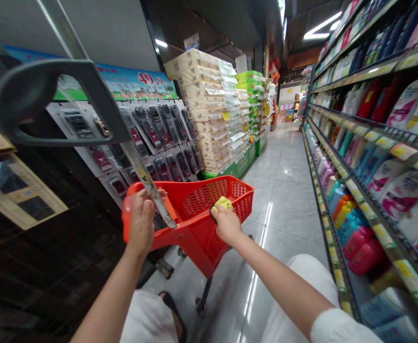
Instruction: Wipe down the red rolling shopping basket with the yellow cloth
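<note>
A red plastic shopping cart [198,238] with perforated basket sides stands on the floor in front of me. My left hand [142,221] is at its left end, fingers closed around the lower part of the metal pole by the red rim. The metal pole [139,164] slants up to a grey handle [118,112] at the upper left. My right hand [226,221] is closed on a yellow cloth [223,203] and presses it at the near rim of the basket.
Packaged goods hang on a display [159,128] behind the cart. Stacked boxes [204,109] stand beyond it. A long shelf of bottles [369,143] runs along the right side. The tiled aisle [283,166] stretches ahead between them.
</note>
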Motion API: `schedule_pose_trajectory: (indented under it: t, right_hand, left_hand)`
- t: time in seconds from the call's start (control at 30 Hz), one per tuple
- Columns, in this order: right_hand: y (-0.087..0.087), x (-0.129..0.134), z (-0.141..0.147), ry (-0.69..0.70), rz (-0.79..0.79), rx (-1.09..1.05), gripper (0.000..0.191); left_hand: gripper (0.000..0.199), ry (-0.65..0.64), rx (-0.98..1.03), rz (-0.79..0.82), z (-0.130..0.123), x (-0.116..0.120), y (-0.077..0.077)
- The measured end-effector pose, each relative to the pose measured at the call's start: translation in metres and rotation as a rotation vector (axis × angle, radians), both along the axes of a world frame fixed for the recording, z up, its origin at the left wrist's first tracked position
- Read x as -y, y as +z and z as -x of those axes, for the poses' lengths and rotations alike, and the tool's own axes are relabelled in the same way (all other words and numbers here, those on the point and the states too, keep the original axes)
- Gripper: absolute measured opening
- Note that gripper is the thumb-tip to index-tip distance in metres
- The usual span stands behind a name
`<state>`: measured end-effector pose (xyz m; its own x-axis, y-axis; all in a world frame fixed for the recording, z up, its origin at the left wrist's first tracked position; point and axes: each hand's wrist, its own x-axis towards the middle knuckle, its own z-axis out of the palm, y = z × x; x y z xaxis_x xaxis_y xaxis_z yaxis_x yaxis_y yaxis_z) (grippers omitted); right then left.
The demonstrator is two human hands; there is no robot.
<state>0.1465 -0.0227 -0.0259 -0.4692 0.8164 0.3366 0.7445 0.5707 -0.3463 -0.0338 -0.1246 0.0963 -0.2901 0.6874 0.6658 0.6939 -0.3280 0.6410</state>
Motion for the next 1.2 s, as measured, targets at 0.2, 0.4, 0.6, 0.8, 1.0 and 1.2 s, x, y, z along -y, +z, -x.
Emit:
schedule_pose_trajectory:
  t: [0.2,0.4,0.6,0.8,1.0,1.2]
  right_hand:
    - [-0.004,-0.003,-0.006,0.094,-0.027,-0.003,0.062]
    - [-0.009,-0.052,-0.042,-0.199,0.030,0.040,0.044]
    - [0.014,0.011,0.017,-0.029,0.020,0.027,0.042]
    - [0.047,0.081,0.056,0.185,-0.039,-0.087,0.056]
    - [0.012,0.053,0.032,0.116,-0.066,-0.001,0.071]
    - [-0.050,-0.055,-0.038,-0.198,0.078,-0.020,0.065]
  left_hand:
    - [0.069,-0.567,0.573,0.184,0.000,-0.023,0.010]
    - [0.070,-0.695,0.679,0.223,0.009,-0.024,0.005]
    - [0.070,-0.733,0.731,0.200,0.007,-0.026,0.003]
    - [0.071,-0.754,0.749,0.187,0.010,-0.027,0.001]
    - [0.069,-0.821,0.772,0.203,0.013,-0.028,0.003]
    - [0.066,-0.878,0.785,0.209,0.014,-0.027,0.005]
